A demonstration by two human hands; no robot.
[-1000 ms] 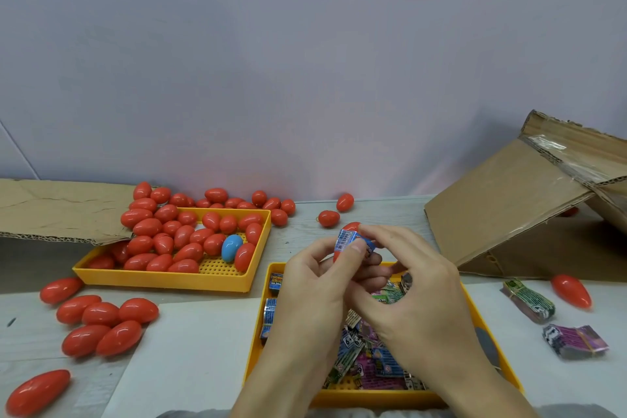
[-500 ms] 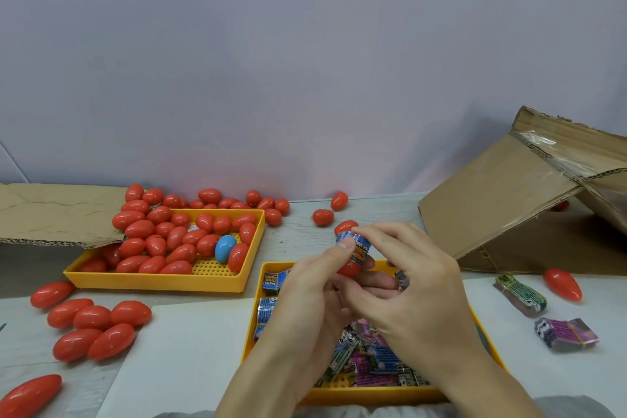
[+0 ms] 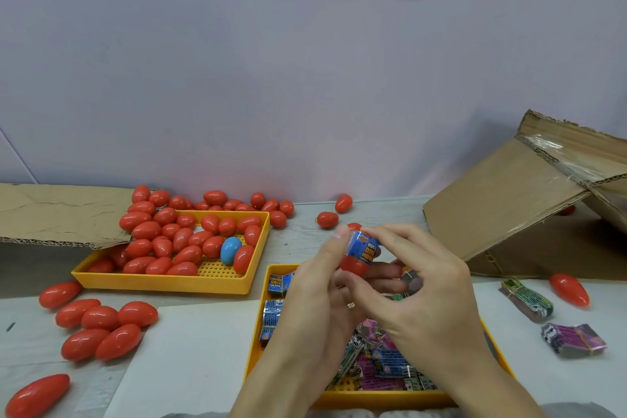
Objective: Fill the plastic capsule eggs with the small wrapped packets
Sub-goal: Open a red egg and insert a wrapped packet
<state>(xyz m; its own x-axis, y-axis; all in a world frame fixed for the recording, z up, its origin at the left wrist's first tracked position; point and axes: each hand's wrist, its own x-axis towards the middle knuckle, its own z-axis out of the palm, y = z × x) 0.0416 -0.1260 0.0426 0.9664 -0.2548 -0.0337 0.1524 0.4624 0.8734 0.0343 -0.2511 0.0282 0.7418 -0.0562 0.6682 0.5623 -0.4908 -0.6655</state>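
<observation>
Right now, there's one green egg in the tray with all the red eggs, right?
Not quite. The odd egg in the tray is blue, not green, as the head view shows. It does lie in there among the red eggs.

Blue packet at the mouth of a red egg half

A small blue wrapped packet [image 3: 363, 246] stood tilted in a red capsule egg half [image 3: 354, 265], above the yellow tray of packets [image 3: 380, 396]; closed red eggs [image 3: 183, 239] and one blue egg [image 3: 231, 250] filled another yellow tray [image 3: 163, 283].

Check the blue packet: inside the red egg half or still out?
Partly in. The blue packet sticks up from the red egg half, pinched by left hand and right hand.
</observation>
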